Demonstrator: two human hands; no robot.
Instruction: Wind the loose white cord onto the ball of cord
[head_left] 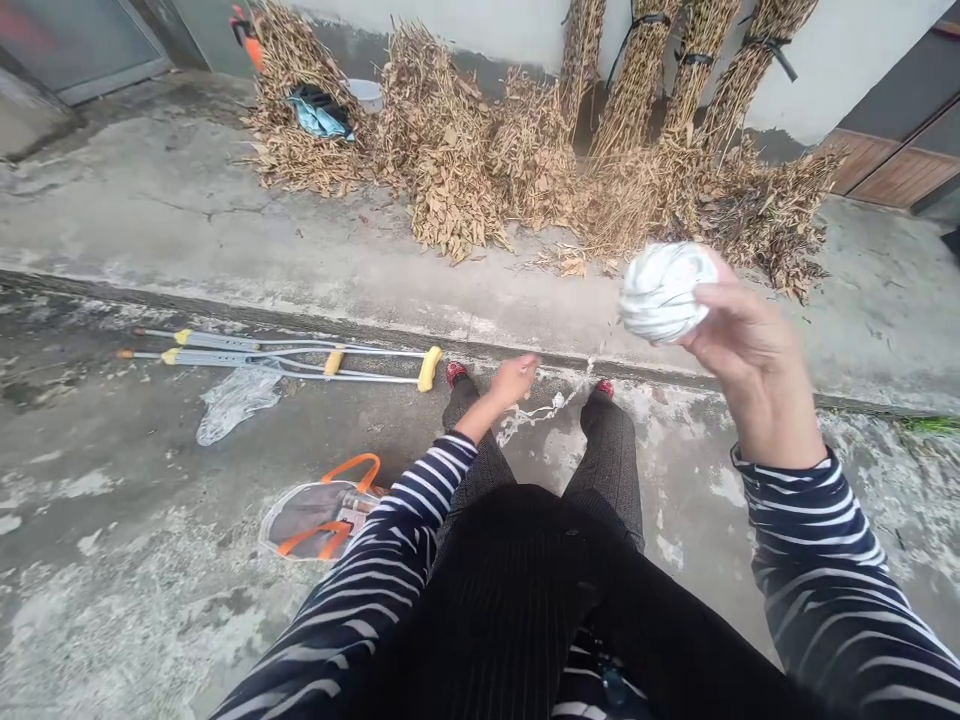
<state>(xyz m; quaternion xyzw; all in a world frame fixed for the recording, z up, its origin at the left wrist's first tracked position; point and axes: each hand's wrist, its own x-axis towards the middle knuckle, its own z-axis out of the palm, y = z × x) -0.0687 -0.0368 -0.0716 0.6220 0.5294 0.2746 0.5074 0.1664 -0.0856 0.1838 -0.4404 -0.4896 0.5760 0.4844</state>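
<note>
My right hand (750,350) is raised and closed around a white ball of wound plastic string (664,290). My left hand (514,380) reaches down between my feet and pinches a loose white strand of string (544,410) that lies tangled on the concrete. My legs in dark trousers stretch forward, with red shoes (456,373) at the toes. Both sleeves are dark with white stripes.
A pair of metal crutches (300,358) with yellow pads lies on the ground at left, beside a crumpled clear plastic sheet (236,400). A clear bag with orange handles (322,515) sits by my left leg. Dry plant bundles (525,150) lean on the far wall.
</note>
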